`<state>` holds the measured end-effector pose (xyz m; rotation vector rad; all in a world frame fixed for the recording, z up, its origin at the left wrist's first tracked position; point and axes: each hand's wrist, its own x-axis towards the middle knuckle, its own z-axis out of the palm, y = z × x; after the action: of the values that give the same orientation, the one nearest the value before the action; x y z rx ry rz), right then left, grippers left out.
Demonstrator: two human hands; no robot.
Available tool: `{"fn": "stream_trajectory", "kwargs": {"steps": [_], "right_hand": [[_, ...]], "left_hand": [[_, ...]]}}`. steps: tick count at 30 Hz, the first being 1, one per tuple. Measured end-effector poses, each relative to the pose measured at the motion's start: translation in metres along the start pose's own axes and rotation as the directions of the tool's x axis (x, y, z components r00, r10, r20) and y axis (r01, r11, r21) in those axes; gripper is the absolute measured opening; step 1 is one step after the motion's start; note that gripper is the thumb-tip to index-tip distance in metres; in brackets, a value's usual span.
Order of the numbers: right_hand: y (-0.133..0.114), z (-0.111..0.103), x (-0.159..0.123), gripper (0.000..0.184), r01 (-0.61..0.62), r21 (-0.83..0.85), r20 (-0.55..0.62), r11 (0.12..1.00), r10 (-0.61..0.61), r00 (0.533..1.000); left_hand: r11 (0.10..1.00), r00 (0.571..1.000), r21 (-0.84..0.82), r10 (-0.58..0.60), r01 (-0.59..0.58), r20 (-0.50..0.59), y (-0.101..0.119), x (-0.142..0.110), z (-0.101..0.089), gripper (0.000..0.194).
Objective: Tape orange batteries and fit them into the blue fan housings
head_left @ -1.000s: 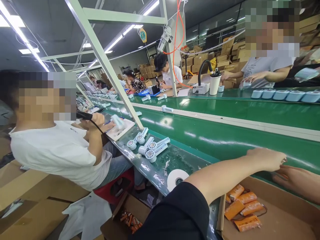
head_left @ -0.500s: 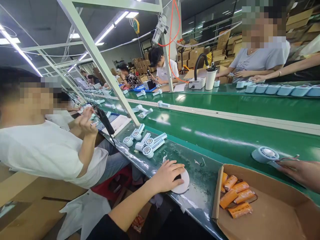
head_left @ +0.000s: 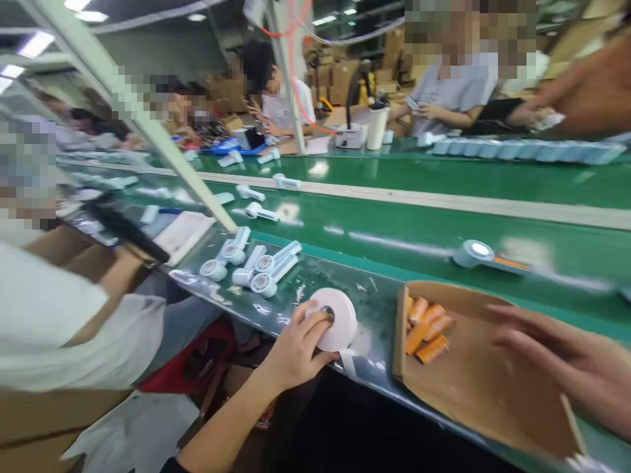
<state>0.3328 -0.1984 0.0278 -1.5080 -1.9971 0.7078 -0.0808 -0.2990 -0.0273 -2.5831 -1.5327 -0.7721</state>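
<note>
My left hand (head_left: 296, 345) grips a roll of white tape (head_left: 344, 318) at the bench edge, with fingers at its core and the thumb at its lower rim. A loose tape end hangs below the roll. My right hand (head_left: 566, 364), somewhat blurred, hovers over the right side of a shallow cardboard box (head_left: 483, 394), fingers stretched out and nothing seen in them. Orange wrapped battery cells (head_left: 428, 332) lie in the box's left part. Beyond the box, a light-blue handheld fan (head_left: 472, 253) rests on the green belt, with orange showing in its handle.
Several light-blue fan parts (head_left: 263, 266) lie grouped on the bench (head_left: 379, 328) left of the roll. More ride on the green belt (head_left: 374, 223). A slanted metal post (head_left: 162, 148) rises at the left. Co-workers sit at the left and across the belt.
My right hand has let go of the fan, now on the belt, and moved back over the box. My left hand has tilted the tape roll up and grips it. The view has shifted right.
</note>
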Motion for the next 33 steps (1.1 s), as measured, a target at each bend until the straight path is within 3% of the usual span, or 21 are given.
{"fn": "stream_trajectory", "kwargs": {"steps": [2, 3, 5, 8, 10, 11, 12, 14, 16, 17, 20, 23, 25, 27, 29, 31, 33], "right_hand": [[-0.051, 0.018, -0.019, 0.065, -0.043, 0.172, 0.248, 0.984, -0.001, 0.969], [-0.07, 0.03, -0.023, 0.069, -0.03, 0.268, 0.343, 0.963, -0.067, 0.937], [-0.093, 0.052, -0.028, 0.061, -0.027, 0.405, 0.446, 0.914, -0.172, 0.878], [-0.099, 0.075, -0.045, 0.046, 0.012, 0.49, 0.566, 0.871, -0.329, 0.756], [-0.094, 0.081, -0.06, 0.048, 0.163, 0.433, 0.623, 0.887, -0.425, 0.657], [-0.089, 0.082, -0.064, 0.045, 0.262, 0.377, 0.636, 0.888, -0.454, 0.624], [-0.084, 0.08, -0.065, 0.041, 0.351, 0.306, 0.631, 0.885, -0.465, 0.621], [-0.07, 0.074, -0.056, 0.029, 0.456, 0.116, 0.559, 0.882, -0.438, 0.704], [-0.055, 0.068, -0.035, 0.023, 0.472, -0.114, 0.451, 0.874, -0.378, 0.808], [-0.047, 0.066, -0.024, 0.023, 0.47, -0.232, 0.419, 0.852, -0.348, 0.839], [-0.027, 0.063, 0.0, 0.021, 0.5, -0.421, 0.465, 0.756, -0.293, 0.835], [-0.018, 0.062, 0.003, 0.013, 0.48, -0.302, 0.45, 0.824, -0.321, 0.833], [-0.02, 0.057, -0.005, 0.012, 0.331, -0.074, 0.34, 0.941, -0.288, 0.895], [-0.027, 0.05, -0.015, 0.031, 0.118, 0.215, 0.219, 0.969, -0.166, 0.962], [-0.036, 0.045, -0.025, 0.053, -0.018, 0.422, 0.135, 0.906, -0.043, 0.99], [-0.046, 0.044, -0.032, 0.067, -0.022, 0.472, 0.05, 0.881, -0.003, 0.999], [-0.053, 0.047, -0.035, 0.067, 0.033, 0.398, -0.048, 0.917, -0.015, 0.999]], "left_hand": [[0.997, 0.982, -0.034, 0.059, -0.066, -0.179, 0.014, 0.019, 0.006, 0.037], [0.993, 0.966, -0.053, 0.094, -0.11, -0.24, 0.021, 0.03, 0.009, 0.033], [0.974, 0.934, -0.091, 0.169, -0.207, -0.316, 0.031, 0.049, 0.014, 0.034], [0.955, 0.912, -0.171, 0.166, -0.244, -0.375, 0.035, 0.063, 0.018, 0.034], [0.95, 0.943, -0.283, 0.034, -0.134, -0.331, 0.03, 0.061, 0.019, 0.031], [0.94, 0.957, -0.335, -0.041, -0.06, -0.286, 0.027, 0.058, 0.02, 0.029], [0.928, 0.965, -0.372, -0.103, 0.007, -0.239, 0.024, 0.054, 0.02, 0.029], [0.918, 0.97, -0.387, -0.169, 0.089, -0.176, 0.021, 0.047, 0.022, 0.027], [0.931, 0.974, -0.353, -0.161, 0.096, -0.16, 0.023, 0.043, 0.026, 0.025], [0.938, 0.978, -0.336, -0.141, 0.083, -0.152, 0.025, 0.042, 0.028, 0.025], [0.953, 0.991, -0.304, -0.06, 0.02, -0.123, 0.032, 0.042, 0.035, 0.026], [0.964, 0.993, -0.265, 0.003, -0.036, -0.121, 0.037, 0.044, 0.036, 0.03], [0.973, 0.991, -0.218, 0.046, -0.072, -0.123, 0.038, 0.045, 0.034, 0.032], [0.981, 0.99, -0.163, 0.088, -0.105, -0.111, 0.04, 0.046, 0.03, 0.036], [0.983, 0.987, -0.118, 0.132, -0.142, -0.087, 0.042, 0.048, 0.026, 0.038], [0.98, 0.982, -0.085, 0.177, -0.182, -0.063, 0.045, 0.05, 0.022, 0.04], [0.971, 0.972, -0.05, 0.232, -0.234, -0.044, 0.047, 0.052, 0.019, 0.042]]}}
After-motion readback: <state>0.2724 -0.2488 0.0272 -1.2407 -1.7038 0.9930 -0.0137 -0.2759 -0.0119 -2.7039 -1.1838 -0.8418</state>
